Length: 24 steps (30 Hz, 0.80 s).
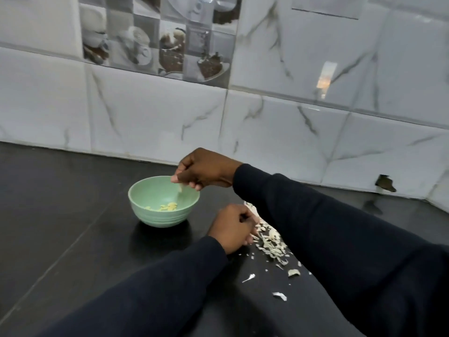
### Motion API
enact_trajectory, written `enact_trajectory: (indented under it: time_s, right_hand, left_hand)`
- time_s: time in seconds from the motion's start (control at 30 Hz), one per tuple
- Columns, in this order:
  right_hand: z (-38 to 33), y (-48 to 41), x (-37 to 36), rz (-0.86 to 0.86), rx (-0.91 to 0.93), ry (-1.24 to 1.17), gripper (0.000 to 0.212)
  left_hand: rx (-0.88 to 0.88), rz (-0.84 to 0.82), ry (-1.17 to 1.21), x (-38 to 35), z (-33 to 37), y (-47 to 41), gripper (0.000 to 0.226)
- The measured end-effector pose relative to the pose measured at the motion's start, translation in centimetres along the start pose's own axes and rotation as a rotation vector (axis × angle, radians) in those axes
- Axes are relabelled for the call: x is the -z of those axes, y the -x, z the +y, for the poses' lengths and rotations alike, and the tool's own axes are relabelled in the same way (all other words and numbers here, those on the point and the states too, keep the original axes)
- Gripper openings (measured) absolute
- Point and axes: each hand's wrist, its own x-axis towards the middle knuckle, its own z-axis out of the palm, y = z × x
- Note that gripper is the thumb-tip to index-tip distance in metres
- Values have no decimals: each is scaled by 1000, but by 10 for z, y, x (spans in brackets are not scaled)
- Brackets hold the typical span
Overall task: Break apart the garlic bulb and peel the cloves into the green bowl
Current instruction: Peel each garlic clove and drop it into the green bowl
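So the right hand (206, 172) is reaching across to the left, held above the far right rim of the green bowl (163, 203), knuckles up and fingers curled downward. A pale clove (180, 188) sits at its fingertips, hanging down over the inside of the bowl; it's blurry there, so I can't tell if it's still pinched or already loose. The rest of that hand's fingers are folded in fairly tight. The arm comes in from the lower right in a dark sleeve (340, 234), stretched out long across the frame.

The left hand (230, 227) is lower and nearer, just right of the bowl, hovering low over the black counter (73, 227). It's curled into a loose fist with the back of the hand facing up, fingers tucked toward the right. Something whitish peeks out past its fingers, but I can't tell if it's actually gripping anything or if that's just the mess behind it.

Inside the bowl there are a few yellowish peeled cloves (167, 207) lying at the bottom. A scatter of papery garlic skins (272, 246) lies on the counter just right of the left hand, partly hidden under the right sleeve, with a few stray flakes further toward the camera. White marble-look wall tiles (291, 130) run behind it all.
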Motion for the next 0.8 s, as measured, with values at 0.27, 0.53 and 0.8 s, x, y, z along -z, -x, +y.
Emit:
enact_trajectory:
  time_s: [0.27,0.53,0.8]
  right_hand:
    - [-5,18,18,71,-16,-154,22]
    - [30,147,94,187,35,-116,13]
    - [158,305,125,332,-336,270,5]
  left_hand:
    - [-34,10,-9,1,-9,-4,19]
    - [-55,6,7,2,-13,-8,17]
    - [-62,11,-38,-1,-12,-9,16]
